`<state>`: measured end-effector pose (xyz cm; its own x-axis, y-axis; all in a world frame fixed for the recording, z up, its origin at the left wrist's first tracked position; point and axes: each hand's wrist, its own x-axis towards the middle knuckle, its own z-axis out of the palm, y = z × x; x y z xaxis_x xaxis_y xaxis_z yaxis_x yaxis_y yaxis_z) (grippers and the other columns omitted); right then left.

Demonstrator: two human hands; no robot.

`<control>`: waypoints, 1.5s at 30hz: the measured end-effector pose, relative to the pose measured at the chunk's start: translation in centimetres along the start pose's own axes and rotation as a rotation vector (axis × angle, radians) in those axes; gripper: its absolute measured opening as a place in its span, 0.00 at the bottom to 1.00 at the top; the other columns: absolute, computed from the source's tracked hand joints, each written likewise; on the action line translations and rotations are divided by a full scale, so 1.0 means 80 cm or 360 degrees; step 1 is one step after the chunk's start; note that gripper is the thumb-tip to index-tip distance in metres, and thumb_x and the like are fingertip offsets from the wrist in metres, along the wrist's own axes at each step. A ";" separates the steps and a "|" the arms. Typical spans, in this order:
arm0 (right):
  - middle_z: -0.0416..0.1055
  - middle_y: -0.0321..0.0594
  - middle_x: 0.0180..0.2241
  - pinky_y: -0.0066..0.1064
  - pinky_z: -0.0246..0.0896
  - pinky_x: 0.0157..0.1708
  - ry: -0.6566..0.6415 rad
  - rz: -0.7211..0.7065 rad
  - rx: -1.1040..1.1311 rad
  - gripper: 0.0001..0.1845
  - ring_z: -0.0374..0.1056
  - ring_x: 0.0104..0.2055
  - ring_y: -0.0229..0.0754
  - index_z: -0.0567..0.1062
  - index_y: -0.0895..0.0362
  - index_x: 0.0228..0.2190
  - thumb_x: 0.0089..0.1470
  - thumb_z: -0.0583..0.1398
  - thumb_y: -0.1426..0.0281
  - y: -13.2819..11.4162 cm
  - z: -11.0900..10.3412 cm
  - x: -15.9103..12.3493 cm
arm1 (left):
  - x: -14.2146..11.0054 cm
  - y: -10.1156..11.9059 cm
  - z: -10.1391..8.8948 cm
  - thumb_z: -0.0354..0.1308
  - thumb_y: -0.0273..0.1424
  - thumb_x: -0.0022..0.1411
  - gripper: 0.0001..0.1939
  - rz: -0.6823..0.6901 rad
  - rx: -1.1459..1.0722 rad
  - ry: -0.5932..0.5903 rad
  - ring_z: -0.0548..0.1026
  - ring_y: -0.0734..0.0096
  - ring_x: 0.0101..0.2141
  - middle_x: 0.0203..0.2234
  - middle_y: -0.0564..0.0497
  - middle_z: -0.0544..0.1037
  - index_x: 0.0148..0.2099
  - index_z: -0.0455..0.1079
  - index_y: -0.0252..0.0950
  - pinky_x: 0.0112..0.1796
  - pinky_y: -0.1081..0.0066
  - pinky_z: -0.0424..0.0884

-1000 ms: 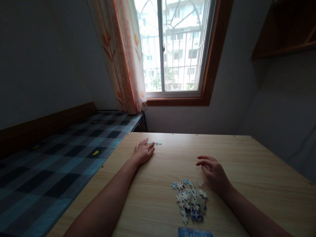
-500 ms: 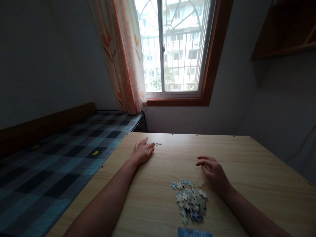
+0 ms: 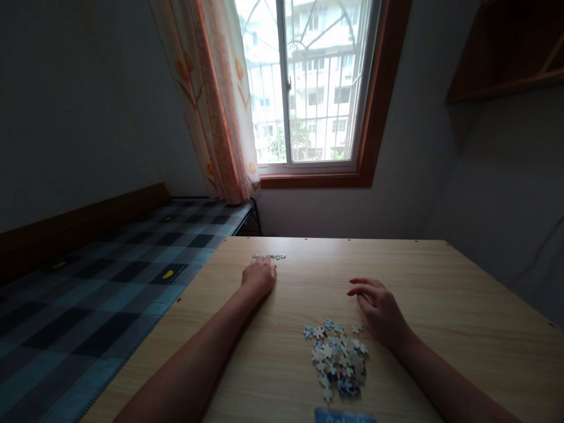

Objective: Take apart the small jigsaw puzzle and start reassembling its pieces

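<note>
My left hand (image 3: 259, 276) rests on the wooden table (image 3: 440, 329), fingers curled under, just below a short row of joined puzzle pieces (image 3: 268, 257); nothing shows in it. My right hand (image 3: 378, 310) lies on the table with fingers loosely apart and slightly bent, holding nothing. It sits just right of and above a heap of loose jigsaw pieces (image 3: 337, 358) near the front of the table.
A blue box edge (image 3: 346, 415) peeks in at the bottom below the heap. A bed with a checked blue cover (image 3: 88, 294) runs along the table's left side. A window (image 3: 308, 82) with a curtain (image 3: 215, 100) is behind; a wooden shelf (image 3: 506, 53) hangs at upper right.
My left hand has drawn back from the row of joined pieces and curled its fingers, uncovering the row's left end. The right hand has stayed put.
</note>
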<state>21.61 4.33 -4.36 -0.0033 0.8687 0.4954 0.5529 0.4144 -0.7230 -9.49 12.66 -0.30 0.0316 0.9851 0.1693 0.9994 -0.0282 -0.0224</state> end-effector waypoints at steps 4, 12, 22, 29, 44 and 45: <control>0.76 0.44 0.43 0.46 0.61 0.53 -0.0004 0.0004 -0.0003 0.13 0.67 0.50 0.50 0.80 0.52 0.27 0.52 0.55 0.71 -0.002 0.000 0.000 | 0.004 -0.001 0.006 0.42 0.42 0.70 0.27 -0.0005 0.0006 0.0000 0.72 0.54 0.50 0.51 0.38 0.73 0.63 0.64 0.36 0.47 0.62 0.68; 0.76 0.44 0.43 0.46 0.61 0.52 -0.0002 0.0001 -0.0010 0.13 0.67 0.50 0.51 0.80 0.51 0.27 0.51 0.55 0.71 -0.003 -0.001 0.000 | 0.008 -0.004 0.007 0.40 0.44 0.70 0.27 -0.0005 0.0030 -0.0019 0.71 0.54 0.50 0.51 0.38 0.73 0.62 0.67 0.40 0.49 0.60 0.66; 0.76 0.44 0.44 0.46 0.60 0.53 -0.0020 -0.0006 -0.0033 0.13 0.67 0.50 0.51 0.80 0.51 0.27 0.52 0.54 0.71 0.000 -0.001 0.000 | 0.009 -0.008 0.007 0.41 0.44 0.70 0.26 0.0003 -0.0036 -0.0001 0.71 0.54 0.49 0.50 0.39 0.73 0.62 0.67 0.42 0.48 0.60 0.67; 0.76 0.44 0.44 0.47 0.61 0.53 -0.0012 -0.0005 -0.0016 0.13 0.67 0.50 0.51 0.80 0.51 0.27 0.52 0.55 0.71 0.000 -0.001 0.001 | 0.001 0.003 0.003 0.42 0.43 0.70 0.25 0.0138 -0.0083 0.0026 0.71 0.56 0.48 0.48 0.41 0.73 0.62 0.67 0.43 0.45 0.62 0.68; 0.76 0.44 0.43 0.47 0.61 0.52 -0.0025 -0.0029 -0.0031 0.13 0.68 0.49 0.52 0.80 0.52 0.27 0.51 0.54 0.72 -0.002 0.002 0.001 | 0.005 0.007 0.013 0.40 0.49 0.69 0.29 0.0196 -0.0014 -0.0004 0.72 0.54 0.49 0.50 0.41 0.74 0.67 0.60 0.46 0.48 0.61 0.67; 0.76 0.44 0.43 0.47 0.61 0.52 -0.0026 -0.0033 -0.0034 0.13 0.68 0.49 0.52 0.80 0.52 0.27 0.51 0.54 0.72 -0.003 0.002 0.001 | 0.005 0.007 0.014 0.39 0.50 0.69 0.30 0.0191 -0.0015 -0.0007 0.72 0.53 0.49 0.50 0.41 0.74 0.67 0.59 0.46 0.48 0.61 0.66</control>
<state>21.35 4.34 -4.18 -0.0280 0.8644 0.5020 0.5704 0.4262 -0.7021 -8.93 13.24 -1.33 0.1510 0.9753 0.1613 0.9885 -0.1476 -0.0331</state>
